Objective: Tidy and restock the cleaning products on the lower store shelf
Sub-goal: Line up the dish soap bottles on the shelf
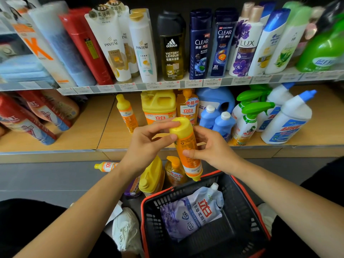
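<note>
The orange-and-yellow bottle (187, 146) is up in the air in front of the lower shelf (109, 135), over the basket, tilted and gripped at two places. The left hand (147, 146) pinches its wide yellow upper end between forefinger and thumb; the right hand (212, 146) is curled round the orange middle. The narrower yellow end points down, so it looks to be upside down, though I can't be sure. Its label print is too small to read.

I'd judge this to be the restocking step with one bottle in hand — being turned or checked before it goes in. The next move calls for righting it and standing it beside its twin (127, 114), which is upright on the shelf just left of the yellow jug (158, 107), label facing out.

That jug reads 立白, and the orange pump bottle (188, 108) next to it reads 食品用 and 立白. In the black, red-rimmed basket (240, 207) lies a lavender refill pouch (193, 211) marked 立白. On the floor a small bottle (106, 166) lies on its side, also 立白, with another yellow jug (151, 177) standing near it — more to put away, I'd guess. The shelf above carries Pantene (111, 43), adidas Victory League (172, 49), Clear (201, 45) and Lux (245, 45).
</note>
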The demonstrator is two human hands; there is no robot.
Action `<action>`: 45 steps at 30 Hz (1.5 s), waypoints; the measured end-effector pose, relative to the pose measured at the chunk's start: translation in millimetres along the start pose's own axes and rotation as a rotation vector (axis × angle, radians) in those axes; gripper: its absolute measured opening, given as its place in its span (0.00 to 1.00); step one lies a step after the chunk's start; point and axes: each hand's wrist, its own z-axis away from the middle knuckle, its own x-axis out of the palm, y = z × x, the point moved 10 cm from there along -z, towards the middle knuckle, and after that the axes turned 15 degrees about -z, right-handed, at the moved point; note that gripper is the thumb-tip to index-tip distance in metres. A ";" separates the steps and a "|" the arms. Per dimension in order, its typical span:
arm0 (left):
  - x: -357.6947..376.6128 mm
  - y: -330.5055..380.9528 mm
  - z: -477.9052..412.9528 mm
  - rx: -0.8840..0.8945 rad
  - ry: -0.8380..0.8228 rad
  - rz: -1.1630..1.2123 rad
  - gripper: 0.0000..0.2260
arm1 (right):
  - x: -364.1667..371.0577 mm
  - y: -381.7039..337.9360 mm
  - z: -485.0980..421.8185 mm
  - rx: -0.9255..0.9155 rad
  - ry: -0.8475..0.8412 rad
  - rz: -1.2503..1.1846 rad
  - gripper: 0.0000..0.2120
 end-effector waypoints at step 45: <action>-55.6 -68.6 30.0 -0.258 0.317 0.406 0.16 | 22.0 72.4 5.5 0.504 0.330 -0.923 0.33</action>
